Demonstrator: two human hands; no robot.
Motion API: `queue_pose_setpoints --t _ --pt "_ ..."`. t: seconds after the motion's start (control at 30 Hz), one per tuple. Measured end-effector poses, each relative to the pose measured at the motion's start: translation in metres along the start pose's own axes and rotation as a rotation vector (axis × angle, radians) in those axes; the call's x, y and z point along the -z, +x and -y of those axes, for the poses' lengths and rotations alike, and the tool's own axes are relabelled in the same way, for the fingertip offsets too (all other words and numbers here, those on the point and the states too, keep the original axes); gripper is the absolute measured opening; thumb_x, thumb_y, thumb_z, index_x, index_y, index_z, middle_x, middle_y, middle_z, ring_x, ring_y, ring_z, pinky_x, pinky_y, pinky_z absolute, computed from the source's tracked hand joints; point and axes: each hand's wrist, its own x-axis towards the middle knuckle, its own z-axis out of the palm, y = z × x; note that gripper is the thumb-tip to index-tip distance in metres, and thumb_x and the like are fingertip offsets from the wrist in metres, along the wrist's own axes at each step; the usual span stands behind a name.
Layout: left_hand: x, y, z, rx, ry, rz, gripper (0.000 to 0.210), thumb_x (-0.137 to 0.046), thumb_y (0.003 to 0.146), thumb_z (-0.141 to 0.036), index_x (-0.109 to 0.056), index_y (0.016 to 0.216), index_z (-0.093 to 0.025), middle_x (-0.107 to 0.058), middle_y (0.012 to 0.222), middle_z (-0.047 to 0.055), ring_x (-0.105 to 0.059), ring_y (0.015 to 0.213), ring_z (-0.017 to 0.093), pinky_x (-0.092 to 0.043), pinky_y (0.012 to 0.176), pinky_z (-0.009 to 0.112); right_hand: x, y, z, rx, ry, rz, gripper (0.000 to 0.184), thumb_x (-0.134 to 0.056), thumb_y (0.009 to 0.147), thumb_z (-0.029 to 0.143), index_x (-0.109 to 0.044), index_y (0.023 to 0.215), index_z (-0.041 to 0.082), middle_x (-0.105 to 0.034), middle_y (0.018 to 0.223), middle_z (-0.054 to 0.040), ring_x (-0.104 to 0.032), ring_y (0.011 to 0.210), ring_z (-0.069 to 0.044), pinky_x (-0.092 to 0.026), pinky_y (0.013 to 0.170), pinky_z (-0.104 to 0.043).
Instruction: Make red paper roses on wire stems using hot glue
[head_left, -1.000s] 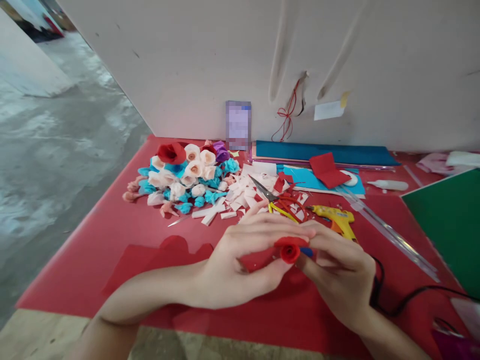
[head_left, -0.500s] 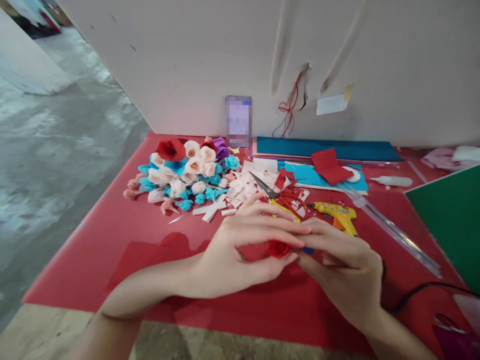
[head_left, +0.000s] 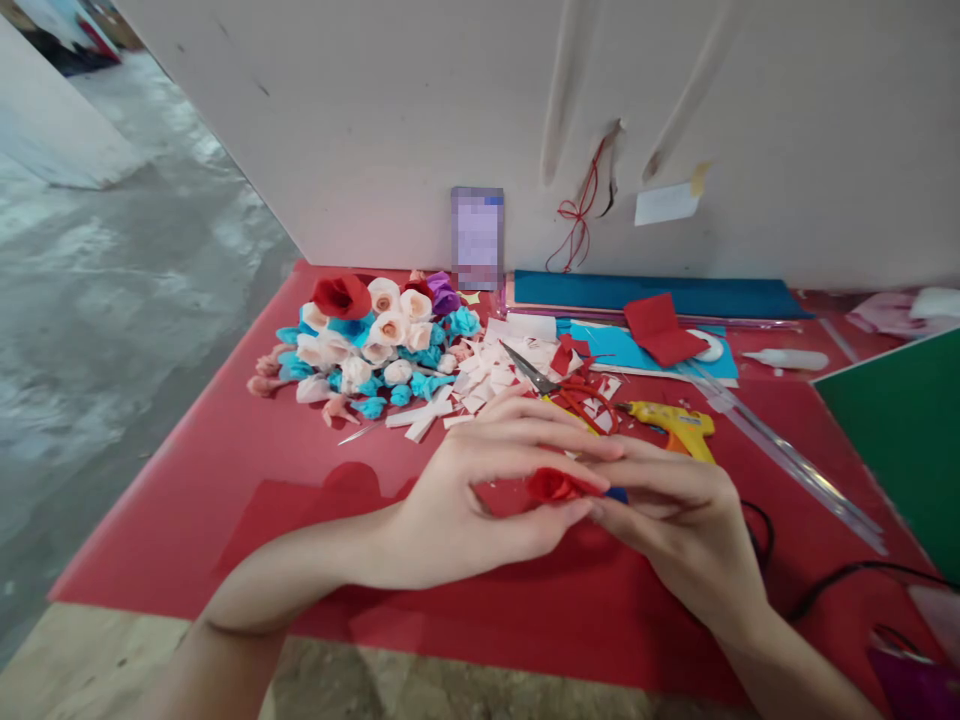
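A small red paper flower (head_left: 553, 485) is pinched between the thumb and index finger of my left hand (head_left: 480, 490), its rolled opening turned toward the left. My right hand (head_left: 682, 520) closes on the flower's base from the other side, thumb and fingertips meeting those of the left. A bit of something blue (head_left: 616, 494) shows between my right fingers; what it is I cannot tell. Just beyond my hands lie scissors (head_left: 536, 370) with red and yellow handles and a yellow glue gun (head_left: 675, 425).
Crepe-paper flowers (head_left: 390, 330) are heaped at the back left, beside white paper scraps (head_left: 487, 375). A phone (head_left: 478, 240) leans on the wall. Clear sticks (head_left: 795, 465), a white glue bottle (head_left: 787, 359) and a green board (head_left: 900, 430) occupy the right. A black cable (head_left: 847, 575) crosses there.
The red flower has tipped over, so its opening now faces more to the left. My right hand has turned slightly and shifted left; my left hand stays almost in place.
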Motion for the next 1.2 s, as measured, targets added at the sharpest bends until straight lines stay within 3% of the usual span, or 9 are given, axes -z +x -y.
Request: queue_pose_setpoints --t 0.23,0.4,0.7,0.87,1.07,1.2 --pt "-0.001 -0.002 0.001 0.007 -0.034 0.009 0.024 -0.064 0.079 -0.01 -0.066 0.102 -0.008 -0.07 0.109 0.015 -0.064 0.103 0.019 -0.05 0.095 0.036 0.001 -0.003 -0.006 -0.062 0.118 -0.031 0.028 -0.069 0.075 0.006 -0.073 0.088 0.031 -0.07 0.084 0.0023 -0.066 0.077 -0.012 -0.055 0.071 -0.02" --pt "0.0 -0.003 0.003 -0.044 0.076 -0.032 0.019 -0.053 0.085 -0.008 -0.068 0.096 -0.01 -0.073 0.1 0.012 -0.064 0.098 0.018 -0.051 0.091 0.037 0.0 -0.008 -0.012 -0.053 0.089 -0.109 0.02 -0.069 0.076 0.01 -0.072 0.085 0.027 -0.067 0.077 0.0005 -0.062 0.069 -0.013 -0.054 0.06 -0.021" --pt "0.001 -0.004 0.008 -0.166 0.338 -0.101 0.015 -0.055 0.081 -0.009 -0.069 0.082 -0.013 -0.075 0.085 0.008 -0.067 0.088 0.02 -0.05 0.087 0.041 -0.006 -0.006 -0.009 -0.042 0.1 -0.142 0.012 -0.068 0.075 0.008 -0.07 0.077 0.019 -0.065 0.076 -0.0022 -0.062 0.063 -0.012 -0.056 0.052 -0.021" --pt "0.001 -0.002 0.007 -0.204 0.355 -0.117 0.014 -0.056 0.079 -0.007 -0.069 0.082 -0.01 -0.075 0.082 0.009 -0.067 0.087 0.018 -0.052 0.086 0.036 -0.005 -0.007 -0.01 -0.006 -0.004 -0.179 0.009 -0.071 0.073 0.011 -0.07 0.075 0.019 -0.066 0.074 -0.0038 -0.063 0.07 -0.016 -0.055 0.056 -0.023" --pt "0.001 -0.003 0.008 -0.205 0.373 -0.131 0.013 -0.057 0.079 -0.008 -0.068 0.081 -0.013 -0.075 0.082 0.008 -0.068 0.085 0.019 -0.051 0.087 0.041 -0.006 -0.008 -0.012 -0.004 0.015 -0.192 0.008 -0.07 0.075 0.014 -0.071 0.08 0.02 -0.066 0.078 -0.0045 -0.063 0.069 -0.016 -0.055 0.055 -0.024" --pt "0.0 -0.003 0.009 -0.214 0.354 -0.146 0.012 -0.057 0.079 -0.008 -0.068 0.082 -0.014 -0.075 0.082 0.007 -0.068 0.085 0.018 -0.053 0.085 0.038 -0.006 -0.009 -0.011 -0.008 0.011 -0.193 0.009 -0.07 0.075 0.012 -0.071 0.08 0.02 -0.065 0.075 -0.0038 -0.063 0.07 -0.016 -0.055 0.057 -0.024"
